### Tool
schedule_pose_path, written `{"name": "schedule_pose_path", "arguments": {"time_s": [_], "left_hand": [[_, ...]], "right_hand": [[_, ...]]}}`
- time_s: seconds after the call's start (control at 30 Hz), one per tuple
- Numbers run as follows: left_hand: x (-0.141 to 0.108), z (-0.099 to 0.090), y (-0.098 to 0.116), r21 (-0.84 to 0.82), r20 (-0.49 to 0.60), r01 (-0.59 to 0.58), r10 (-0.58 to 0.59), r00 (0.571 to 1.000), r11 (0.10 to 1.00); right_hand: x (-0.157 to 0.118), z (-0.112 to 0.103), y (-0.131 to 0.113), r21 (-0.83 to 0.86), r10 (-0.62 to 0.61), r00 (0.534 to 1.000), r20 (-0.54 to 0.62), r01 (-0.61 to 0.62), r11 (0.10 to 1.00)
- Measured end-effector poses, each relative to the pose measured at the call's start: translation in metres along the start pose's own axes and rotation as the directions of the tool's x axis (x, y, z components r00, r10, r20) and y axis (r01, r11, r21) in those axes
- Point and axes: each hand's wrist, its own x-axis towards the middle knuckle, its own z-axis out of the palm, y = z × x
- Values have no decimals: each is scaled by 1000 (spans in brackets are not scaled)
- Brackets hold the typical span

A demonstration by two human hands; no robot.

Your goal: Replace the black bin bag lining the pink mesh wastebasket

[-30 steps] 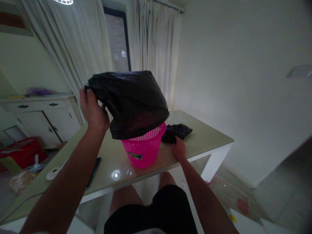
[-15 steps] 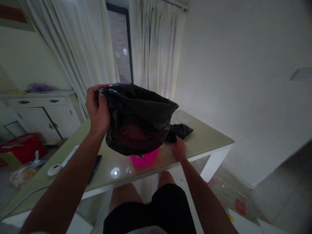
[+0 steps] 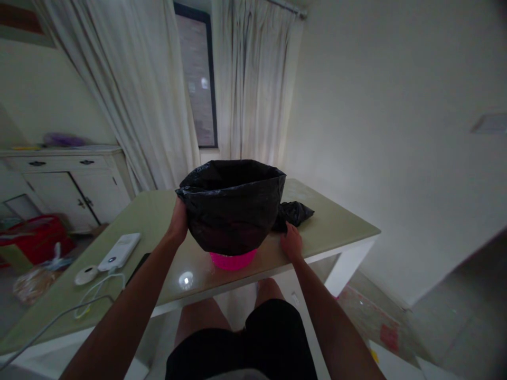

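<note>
A black garbage bag point(image 3: 233, 216) with a wide-open mouth is fitted over a bright pink container point(image 3: 233, 261) on the table. Only the container's lower part shows below the plastic. My left hand point(image 3: 179, 221) is against the bag's left side, just under the rim; its fingers are hidden behind the plastic. To the right, my right hand point(image 3: 292, 241) rests low by the table's front edge, its fingers closed on the edge of a crumpled black plastic bundle point(image 3: 298, 212).
A white power bank point(image 3: 120, 252) with a cable, a round white object point(image 3: 86, 275) and a dark phone-like item point(image 3: 138, 266) lie on the green-topped table point(image 3: 336, 216), left of the bag. A white cabinet point(image 3: 55, 184) and a red bag point(image 3: 39, 237) are farther left.
My left hand has come down from the bag's upper left rim to its side. The rim has dropped and sits more level, its mouth rounder. My right hand stays put.
</note>
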Motion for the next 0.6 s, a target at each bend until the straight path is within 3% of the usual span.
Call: {"name": "schedule_pose_path", "arguments": {"time_s": [0.13, 0.27, 0.37, 0.47, 0.6], "left_hand": [[-7, -7, -8, -128, 10, 151, -151, 988, 980], [-14, -23, -8, -128, 1, 143, -144, 990, 981], [-19, -33, -12, -166, 12, 138, -138, 990, 976], [-19, -40, -19, -174, -58, 144, -156, 986, 974], [-10, -40, -27, -64, -64, 125, -129, 990, 990]], "right_hand": [[-2, -4, -5, -30, -1, 996, -94, -2, 1000], [-4, -8, -10, -19, -104, 979, -175, 102, 995], [-5, -9, -14, -25, -227, 962, -152, 226, 974], [-8, -10, -17, -51, -314, 945, -91, 310, 949], [-10, -9, -19, -88, -365, 931, -20, 362, 928]]}}
